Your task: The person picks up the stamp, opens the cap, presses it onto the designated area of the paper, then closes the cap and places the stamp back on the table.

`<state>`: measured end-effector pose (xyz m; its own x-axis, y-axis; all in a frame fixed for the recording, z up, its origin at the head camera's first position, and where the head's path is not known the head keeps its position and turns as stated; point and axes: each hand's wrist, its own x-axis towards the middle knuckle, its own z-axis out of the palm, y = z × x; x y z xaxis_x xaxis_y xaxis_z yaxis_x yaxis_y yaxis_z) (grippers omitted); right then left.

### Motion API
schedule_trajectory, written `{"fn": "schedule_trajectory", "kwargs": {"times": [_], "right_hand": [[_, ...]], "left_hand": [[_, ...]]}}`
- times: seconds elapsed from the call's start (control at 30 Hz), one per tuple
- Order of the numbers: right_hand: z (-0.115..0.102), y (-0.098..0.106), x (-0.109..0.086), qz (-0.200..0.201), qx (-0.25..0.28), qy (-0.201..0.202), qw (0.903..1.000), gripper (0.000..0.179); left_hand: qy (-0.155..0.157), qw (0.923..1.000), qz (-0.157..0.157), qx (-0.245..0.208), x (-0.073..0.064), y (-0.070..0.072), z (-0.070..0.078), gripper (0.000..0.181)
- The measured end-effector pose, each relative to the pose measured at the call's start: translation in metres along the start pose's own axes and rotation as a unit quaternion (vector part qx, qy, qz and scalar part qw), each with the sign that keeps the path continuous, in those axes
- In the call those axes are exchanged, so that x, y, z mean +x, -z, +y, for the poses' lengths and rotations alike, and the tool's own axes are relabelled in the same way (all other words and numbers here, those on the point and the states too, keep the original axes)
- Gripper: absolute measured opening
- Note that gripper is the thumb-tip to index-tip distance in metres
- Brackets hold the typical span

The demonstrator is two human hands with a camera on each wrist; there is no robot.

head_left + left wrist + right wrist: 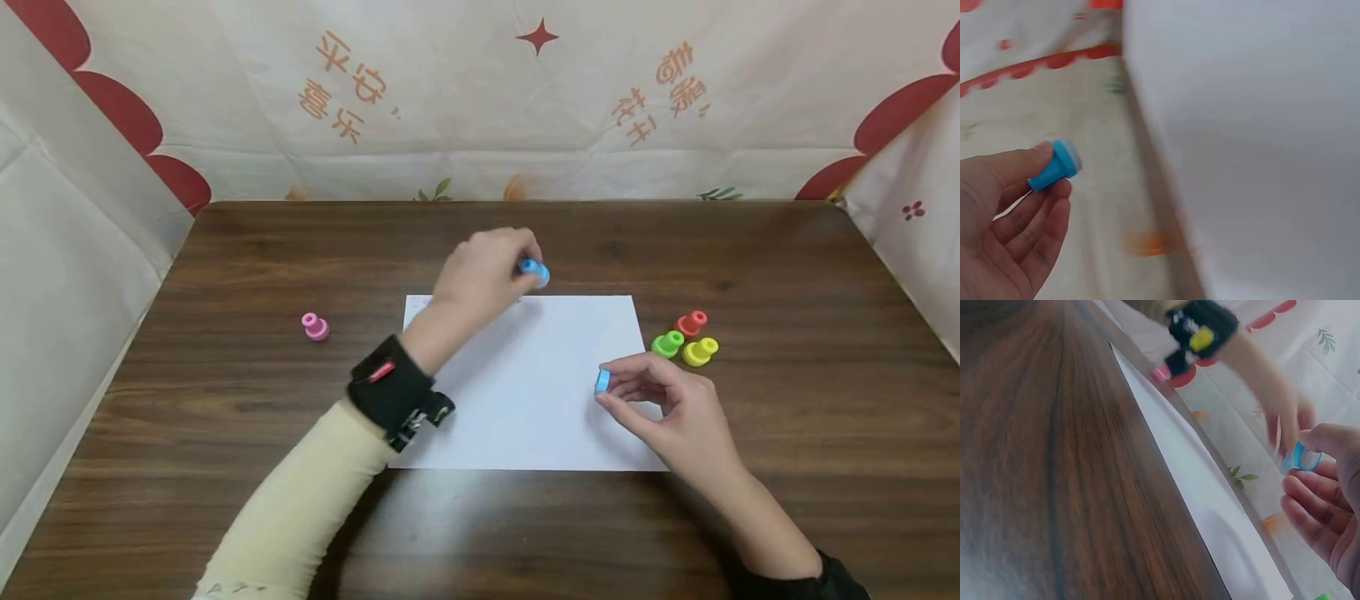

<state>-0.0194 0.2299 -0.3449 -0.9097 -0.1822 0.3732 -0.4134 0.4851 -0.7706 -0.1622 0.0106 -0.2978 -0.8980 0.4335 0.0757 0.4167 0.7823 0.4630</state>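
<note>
My left hand (pixel 486 273) pinches a small blue toy stamp (pixel 536 272) between thumb and fingers, above the far edge of a white sheet of paper (pixel 517 392). In the left wrist view the stamp (pixel 1055 166) shows its narrow handle and a wider, pale end. Over the paper's right side, my right hand (pixel 678 412) holds a blue ring-shaped cap (pixel 602 381) at its fingertips. The right wrist view shows this cap (pixel 1305 457) as hollow. Faint small marks run along the paper's far edge, partly hidden by my left hand and wrist.
Red (pixel 692 322), green (pixel 667 344) and yellow stamps (pixel 701 352) stand grouped right of the paper, close beyond my right hand. A pink stamp (pixel 315 327) stands to the left. Behind the brown wooden table (pixel 225 400) hangs a printed white cloth (pixel 480 100).
</note>
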Motion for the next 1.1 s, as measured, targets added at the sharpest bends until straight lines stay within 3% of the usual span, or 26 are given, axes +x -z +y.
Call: {"fn": "schedule_trajectory", "kwargs": {"times": [0.1,0.2,0.3,0.43,0.57,0.73,0.93,1.1], "right_hand": [[-0.002,0.002,0.001,0.004,0.010,0.004,0.9999,0.039],[-0.004,0.002,0.002,0.002,0.015,0.008,0.9999,0.040],[-0.008,0.001,0.004,-0.003,0.014,0.008,0.9999,0.040],[-0.014,-0.002,0.007,-0.007,0.008,0.012,0.9999,0.041],[-0.020,-0.005,0.008,-0.016,0.017,0.011,0.9997,0.043],[-0.024,-0.011,0.006,-0.030,0.022,0.011,0.9993,0.044],[-0.027,-0.019,0.005,-0.040,0.022,0.023,0.9987,0.042],[-0.033,-0.026,0.007,-0.044,0.031,0.031,0.9981,0.041]], "left_hand": [[-0.026,0.9914,0.067,-0.109,-0.022,0.027,-0.003,0.022],[-0.043,0.9726,0.097,-0.207,-0.046,0.046,-0.008,0.021],[-0.034,0.9544,0.095,-0.281,-0.068,0.055,-0.014,0.021],[-0.002,0.9388,0.065,-0.338,-0.092,0.059,-0.023,0.022],[0.024,0.9245,0.038,-0.378,-0.112,0.055,-0.032,0.023],[0.040,0.9055,0.006,-0.422,-0.128,0.037,-0.039,0.024],[0.054,0.8811,-0.026,-0.469,-0.137,0.017,-0.036,0.024],[0.065,0.8685,-0.048,-0.489,-0.139,0.004,-0.029,0.023]]}}
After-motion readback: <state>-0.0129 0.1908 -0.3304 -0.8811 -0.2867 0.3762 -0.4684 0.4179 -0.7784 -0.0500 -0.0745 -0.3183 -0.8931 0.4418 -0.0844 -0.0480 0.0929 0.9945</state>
